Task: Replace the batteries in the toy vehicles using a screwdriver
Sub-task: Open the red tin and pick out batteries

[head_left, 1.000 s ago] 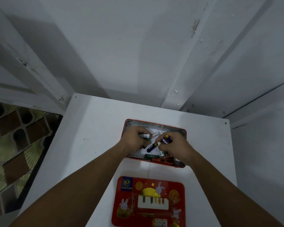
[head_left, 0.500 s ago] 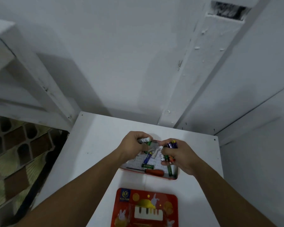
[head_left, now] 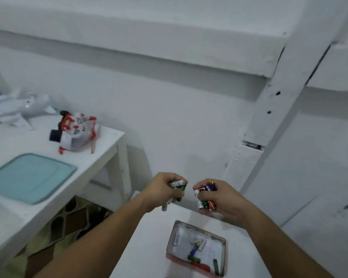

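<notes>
Left hand (head_left: pixel 165 189): fingers curled tight round white-green batteries (head_left: pixel 177 184). Right hand (head_left: pixel 219 199): fingers curled round mixed batteries (head_left: pixel 206 204). Hands near, apart, raised beyond open tin (head_left: pixel 201 232). In tin: loose batteries (head_left: pixel 195 248), screwdriver (head_left: pixel 200 266). On left shelf (head_left: pixel 105 137): toy car (head_left: pixel 74 133), toy plane (head_left: pixel 14 109), teal lid (head_left: pixel 28 177).

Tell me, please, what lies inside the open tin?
Several loose batteries and a red-handled screwdriver lie on the tin's white lining; anything beneath that lining is covered.
</notes>
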Available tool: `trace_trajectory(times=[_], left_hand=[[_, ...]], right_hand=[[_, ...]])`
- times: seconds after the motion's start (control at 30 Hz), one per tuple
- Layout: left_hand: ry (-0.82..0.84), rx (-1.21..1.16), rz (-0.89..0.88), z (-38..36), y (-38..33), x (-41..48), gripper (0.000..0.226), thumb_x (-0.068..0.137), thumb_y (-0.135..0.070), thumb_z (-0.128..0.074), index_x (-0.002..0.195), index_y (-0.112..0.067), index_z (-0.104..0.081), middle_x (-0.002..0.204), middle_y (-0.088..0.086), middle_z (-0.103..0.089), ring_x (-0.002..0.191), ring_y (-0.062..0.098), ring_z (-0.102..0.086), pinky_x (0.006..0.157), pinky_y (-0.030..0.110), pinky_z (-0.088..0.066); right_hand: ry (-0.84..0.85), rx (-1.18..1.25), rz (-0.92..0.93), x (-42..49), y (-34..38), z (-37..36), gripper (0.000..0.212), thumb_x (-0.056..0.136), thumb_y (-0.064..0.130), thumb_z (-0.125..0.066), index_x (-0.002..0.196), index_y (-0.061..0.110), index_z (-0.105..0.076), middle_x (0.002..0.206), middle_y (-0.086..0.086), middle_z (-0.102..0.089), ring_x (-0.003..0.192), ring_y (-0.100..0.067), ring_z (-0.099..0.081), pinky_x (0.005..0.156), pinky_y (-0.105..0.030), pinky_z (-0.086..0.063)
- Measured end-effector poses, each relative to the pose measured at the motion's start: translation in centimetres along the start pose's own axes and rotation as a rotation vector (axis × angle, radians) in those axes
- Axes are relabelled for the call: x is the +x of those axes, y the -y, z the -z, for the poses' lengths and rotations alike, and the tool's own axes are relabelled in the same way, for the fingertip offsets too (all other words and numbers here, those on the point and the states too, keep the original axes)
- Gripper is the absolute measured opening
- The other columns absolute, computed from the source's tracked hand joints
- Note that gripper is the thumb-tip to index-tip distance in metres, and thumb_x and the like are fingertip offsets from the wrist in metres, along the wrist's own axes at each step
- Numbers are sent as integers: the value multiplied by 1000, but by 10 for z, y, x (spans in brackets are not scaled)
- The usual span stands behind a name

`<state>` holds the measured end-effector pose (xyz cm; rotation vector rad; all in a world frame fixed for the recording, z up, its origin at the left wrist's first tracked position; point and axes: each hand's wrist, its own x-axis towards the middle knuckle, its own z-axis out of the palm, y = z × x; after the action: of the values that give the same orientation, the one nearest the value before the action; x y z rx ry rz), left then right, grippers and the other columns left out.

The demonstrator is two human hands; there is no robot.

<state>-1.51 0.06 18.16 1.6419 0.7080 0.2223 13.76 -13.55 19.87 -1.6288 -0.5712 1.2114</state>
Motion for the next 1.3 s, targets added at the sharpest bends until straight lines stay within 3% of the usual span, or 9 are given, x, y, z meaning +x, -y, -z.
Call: trace_trajectory(times=[0.13,0.27,0.4,0.6,0.8,0.9,1.0,1.13,1.3], left_hand=[[-103,35,-44,70,-52,-41,24,81,7,-71,96,-11,-71,77,12,-67,70,24,-60,69,37,-52],[-210,85,-88,154,-84,-83,24,81,7,-71,102,-5,-71,85,21,-70,71,24,-63,75,38,-55],[-299,176,-34,240,-86,-116,23,79,10,-71,98,-3,-71,72,12,-66,60,19,-61,62,29,-54],[-369,306,179,331,-42,-141,22,74,9,-72,84,-11,-71,70,14,-65,53,19,-57,61,30,-51],[-324,379,325,353,2,-139,21,74,0,-75,86,-16,-71,75,4,-66,61,14,-61,61,23,-55],[-318,360,341,352,15,-135,22,73,-3,-78,89,-16,-71,84,6,-67,72,17,-62,71,29,-58],[-305,353,321,355,20,-135,33,70,-4,-81,99,-17,-71,98,9,-71,82,21,-66,82,34,-58],[-270,418,288,361,17,-137,59,73,-2,-79,127,-17,-60,123,4,-63,109,22,-62,93,34,-55],[-272,452,260,367,23,-145,70,70,-2,-82,132,-20,-56,135,3,-56,117,21,-57,98,38,-52]], right_hand=[[77,-136,74,-7,76,-53,18,84,-10,-62,93,4,-68,83,-16,-61,63,-26,-60,62,-38,-57],[154,-225,160,-4,139,-125,17,84,-8,-63,93,6,-68,84,-15,-62,63,-24,-62,64,-37,-57],[233,-308,217,5,174,-215,16,83,-8,-64,92,6,-69,81,-13,-60,65,-23,-61,63,-37,-59],[316,-511,199,39,166,-331,18,82,-4,-65,95,8,-68,81,-10,-58,63,-20,-61,62,-37,-61],[272,-733,128,67,134,-384,18,83,-1,-65,96,12,-65,83,-7,-61,77,-28,-66,74,-45,-61],[244,-732,73,71,126,-395,24,84,-3,-65,103,10,-62,90,-12,-57,71,-26,-62,64,-39,-61],[234,-812,127,74,125,-401,44,77,1,-75,116,13,-59,99,-10,-58,71,-20,-62,55,-27,-56],[246,-1004,262,79,128,-397,78,69,20,-86,137,17,-48,127,-4,-56,96,-16,-54,75,-24,-47],[275,-980,241,80,128,-386,79,71,20,-85,139,21,-46,127,-4,-56,105,-21,-62,90,-35,-56]])
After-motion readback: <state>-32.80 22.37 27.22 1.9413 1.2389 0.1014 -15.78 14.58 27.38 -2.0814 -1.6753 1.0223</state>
